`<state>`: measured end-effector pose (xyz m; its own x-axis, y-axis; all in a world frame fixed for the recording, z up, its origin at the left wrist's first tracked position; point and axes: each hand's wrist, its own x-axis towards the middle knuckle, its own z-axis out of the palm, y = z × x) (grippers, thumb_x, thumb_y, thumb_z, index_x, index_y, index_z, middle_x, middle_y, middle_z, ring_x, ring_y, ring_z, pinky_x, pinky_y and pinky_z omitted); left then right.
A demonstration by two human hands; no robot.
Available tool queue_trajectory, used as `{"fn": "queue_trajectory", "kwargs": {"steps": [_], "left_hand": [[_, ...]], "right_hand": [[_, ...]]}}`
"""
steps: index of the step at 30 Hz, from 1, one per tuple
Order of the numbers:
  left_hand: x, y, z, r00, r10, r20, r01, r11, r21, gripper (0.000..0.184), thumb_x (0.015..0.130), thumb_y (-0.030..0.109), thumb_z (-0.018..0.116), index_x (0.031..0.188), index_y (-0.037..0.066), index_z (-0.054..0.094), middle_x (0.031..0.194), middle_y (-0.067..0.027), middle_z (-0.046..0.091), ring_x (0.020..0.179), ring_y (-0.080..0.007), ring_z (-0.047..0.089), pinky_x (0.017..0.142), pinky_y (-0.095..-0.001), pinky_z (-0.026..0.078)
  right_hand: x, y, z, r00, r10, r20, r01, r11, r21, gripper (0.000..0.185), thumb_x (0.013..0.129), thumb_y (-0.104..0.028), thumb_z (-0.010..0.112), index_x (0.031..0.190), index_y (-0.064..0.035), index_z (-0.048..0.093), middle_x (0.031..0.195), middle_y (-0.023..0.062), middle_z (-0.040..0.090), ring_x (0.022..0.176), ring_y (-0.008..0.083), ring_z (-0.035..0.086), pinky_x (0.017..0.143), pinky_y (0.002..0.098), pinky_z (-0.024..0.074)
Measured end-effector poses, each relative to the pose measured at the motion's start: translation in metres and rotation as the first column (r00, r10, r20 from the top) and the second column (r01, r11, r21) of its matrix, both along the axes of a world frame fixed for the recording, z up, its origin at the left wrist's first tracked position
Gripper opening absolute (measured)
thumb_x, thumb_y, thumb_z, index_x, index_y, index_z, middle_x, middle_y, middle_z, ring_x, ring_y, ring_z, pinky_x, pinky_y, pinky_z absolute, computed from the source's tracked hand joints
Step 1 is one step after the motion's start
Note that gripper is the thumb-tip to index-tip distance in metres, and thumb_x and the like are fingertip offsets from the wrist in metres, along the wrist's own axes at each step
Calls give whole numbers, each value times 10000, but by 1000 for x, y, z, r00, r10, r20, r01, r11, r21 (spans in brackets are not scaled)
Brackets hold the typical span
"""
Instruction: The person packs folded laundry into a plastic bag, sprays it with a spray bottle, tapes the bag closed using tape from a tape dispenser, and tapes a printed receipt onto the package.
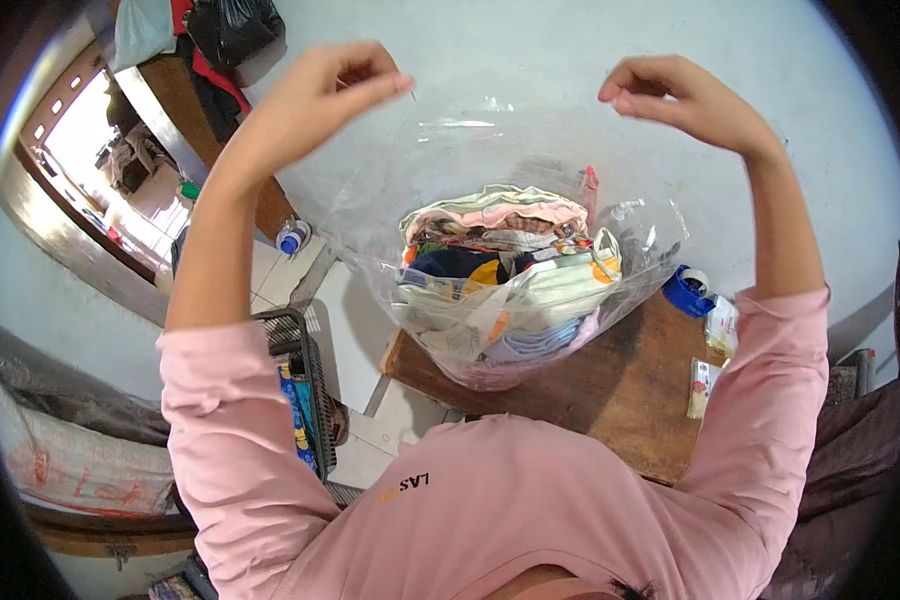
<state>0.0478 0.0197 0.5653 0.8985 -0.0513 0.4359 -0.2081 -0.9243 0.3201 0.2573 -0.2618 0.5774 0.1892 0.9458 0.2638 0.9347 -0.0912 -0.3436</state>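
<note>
A clear plastic bag point(490, 365) stands upright in front of me, with folded clothes point(510, 275) in white, pink, navy and light blue inside. Its loose, see-through upper part rises above the clothes. Up and to the left of the bag is my left hand point(355, 82), its fingers curled and closed near the fingertips. My right hand point(665, 95) is raised at the upper right, thumb and fingers pinched together. The film is too transparent to tell whether either hand grips it.
The bag rests on a brown wooden table point(610, 420). Blue tape dispenser point(688, 292) and small packets point(702, 388) lie at its right. A dark basket point(315, 390) stands left; a blue-capped bottle point(293, 238) is on the floor. Behind is a pale wall point(510, 50).
</note>
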Motion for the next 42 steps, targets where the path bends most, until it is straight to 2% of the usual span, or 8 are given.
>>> {"fn": "queue_trajectory", "kwargs": {"steps": [3, 7, 13, 17, 25, 29, 32, 42], "left_hand": [[-42, -46, -30, 964, -132, -229, 184, 957, 223, 234, 854, 267, 609, 843, 33, 616, 795, -93, 620, 797, -220, 613, 737, -300, 469], [-74, -52, -59, 881, 81, -465, 159, 876, 455, 285, 830, 302, 633, 783, 23, 605, 694, -86, 609, 669, -239, 613, 702, -308, 477], [-70, -19, -87, 919, 251, -305, -312, 935, -171, 291, 836, 254, 649, 724, 8, 540, 578, -71, 521, 533, -166, 521, 520, -302, 402], [-56, -6, -105, 952, 306, -35, -306, 952, -11, 242, 836, 203, 642, 748, -2, 549, 617, -60, 526, 553, -154, 511, 517, -294, 383], [-79, -35, -82, 992, -81, 93, 84, 996, -31, 147, 804, 122, 619, 899, 10, 633, 749, -66, 577, 710, -191, 536, 774, -334, 402], [-94, -67, -67, 982, 10, -188, 26, 982, 187, 136, 762, 75, 630, 893, 38, 630, 723, -37, 546, 707, -200, 534, 875, -391, 367], [-98, -72, -83, 988, -140, -69, 156, 904, 398, 156, 709, 89, 667, 854, 58, 618, 705, -21, 518, 709, -191, 533, 862, -394, 377], [-119, -87, -102, 985, -135, 103, 70, 877, 475, 184, 614, 102, 654, 789, 99, 597, 707, 2, 500, 732, -163, 544, 957, -435, 371]], "right_hand": [[-29, -36, -13, 934, 353, 54, -338, 924, -178, 285, 832, -283, 645, 1004, -55, 641, 878, 88, 645, 821, 167, 586, 849, 311, 443], [-27, -62, -41, 981, 20, 195, 79, 871, -485, 205, 816, -207, 654, 925, -33, 656, 810, 70, 664, 834, 163, 609, 915, 357, 407], [3, -57, -76, 936, -267, -231, 223, 954, -203, 169, 802, -151, 653, 925, -35, 644, 814, 64, 653, 851, 237, 606, 990, 438, 311], [-58, -40, -82, 701, -353, 619, 33, 884, 467, 318, 779, -87, 644, 1094, -81, 599, 1008, 74, 605, 940, 227, 560, 905, 409, 382], [-94, 5, -108, 957, -52, 284, -80, 898, 433, 298, 803, -6, 548, 1093, -48, 598, 1012, 112, 620, 934, 266, 588, 846, 367, 425], [-94, 35, -84, 997, 43, -71, -57, 978, -203, 179, 807, -66, 569, 974, -26, 619, 941, 141, 638, 830, 314, 611, 740, 378, 476], [-99, 51, -100, 889, 448, -91, -451, 826, -339, 166, 790, -78, 592, 940, -18, 630, 929, 134, 636, 823, 319, 605, 736, 385, 475], [-135, 69, -141, 627, 578, 522, -633, 769, -91, 139, 709, -124, 593, 830, -82, 537, 829, 62, 509, 725, 235, 538, 658, 373, 442]]}}
